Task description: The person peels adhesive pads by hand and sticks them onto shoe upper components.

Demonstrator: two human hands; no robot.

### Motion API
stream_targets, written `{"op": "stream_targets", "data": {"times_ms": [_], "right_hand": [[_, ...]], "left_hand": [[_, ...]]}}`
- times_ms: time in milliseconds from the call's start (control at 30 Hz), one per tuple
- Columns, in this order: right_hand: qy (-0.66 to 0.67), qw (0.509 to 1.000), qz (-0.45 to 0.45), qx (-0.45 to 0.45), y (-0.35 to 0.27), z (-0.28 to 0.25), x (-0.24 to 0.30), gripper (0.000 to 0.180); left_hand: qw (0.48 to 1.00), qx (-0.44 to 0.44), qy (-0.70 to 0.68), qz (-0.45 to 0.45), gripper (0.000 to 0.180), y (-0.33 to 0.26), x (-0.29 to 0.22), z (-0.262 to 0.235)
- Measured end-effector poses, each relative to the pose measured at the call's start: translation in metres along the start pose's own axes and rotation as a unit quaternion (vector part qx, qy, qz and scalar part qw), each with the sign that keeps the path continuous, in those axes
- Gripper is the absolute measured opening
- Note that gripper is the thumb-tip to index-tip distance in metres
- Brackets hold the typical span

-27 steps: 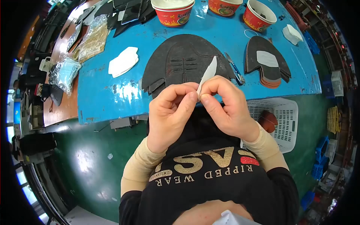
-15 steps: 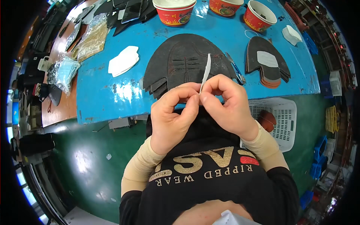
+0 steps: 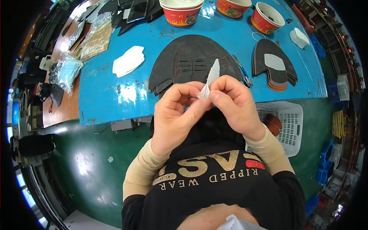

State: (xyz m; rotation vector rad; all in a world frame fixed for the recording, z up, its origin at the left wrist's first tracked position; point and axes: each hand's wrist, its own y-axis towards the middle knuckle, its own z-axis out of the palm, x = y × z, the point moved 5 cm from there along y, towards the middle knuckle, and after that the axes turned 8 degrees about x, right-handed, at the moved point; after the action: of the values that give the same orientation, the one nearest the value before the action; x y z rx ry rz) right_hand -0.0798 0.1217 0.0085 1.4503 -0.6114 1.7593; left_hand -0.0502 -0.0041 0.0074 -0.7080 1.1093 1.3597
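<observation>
Shoe workshop, blue workbench [image 3: 115, 96], stacked black cut pieces [image 3: 191, 61]

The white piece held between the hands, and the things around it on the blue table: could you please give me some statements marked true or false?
1. Both hands, left hand and right hand, pinch the white piece. True.
2. The black shoe-upper stack lies on the green floor. False: it lies on the blue table.
3. Three red bowls stand at the table's far edge. True.
4. The white basket sits on the table. False: it stands below, to the right.
</observation>
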Motion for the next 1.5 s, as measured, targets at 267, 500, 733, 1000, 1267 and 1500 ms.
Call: {"op": "stream_targets", "data": {"times_ms": [267, 500, 733, 1000, 1267, 1500], "right_hand": [[-0.080, 0.997, -0.013, -0.019, 0.001, -0.007, -0.005, 0.013], [0.061, 0.998, 0.012, -0.006, 0.001, -0.024, 0.001, 0.009], [0.011, 0.974, -0.174, -0.147, -0.019, -0.109, 0.063, 0.005], [-0.483, 0.845, -0.231, 0.004, -0.004, -0.019, 0.050, 0.041], [-0.278, 0.955, 0.100, -0.002, 0.025, -0.030, 0.032, 0.014], [-0.209, 0.938, 0.255, 0.104, 0.061, -0.038, 0.025, 0.013]], "left_hand": [[0.999, -0.017, 0.043, -0.020, 0.008, 0.000, 0.005, -0.001], [0.995, -0.060, -0.072, -0.044, 0.008, -0.002, 0.004, -0.015], [0.980, -0.033, -0.186, -0.068, 0.009, -0.009, -0.006, -0.035], [0.956, 0.003, -0.270, -0.113, 0.012, -0.006, 0.002, -0.014], [0.970, -0.018, -0.227, -0.081, 0.037, -0.011, 0.002, -0.023], [0.796, -0.049, 0.589, 0.133, 0.066, 0.024, -0.031, -0.027]]}}
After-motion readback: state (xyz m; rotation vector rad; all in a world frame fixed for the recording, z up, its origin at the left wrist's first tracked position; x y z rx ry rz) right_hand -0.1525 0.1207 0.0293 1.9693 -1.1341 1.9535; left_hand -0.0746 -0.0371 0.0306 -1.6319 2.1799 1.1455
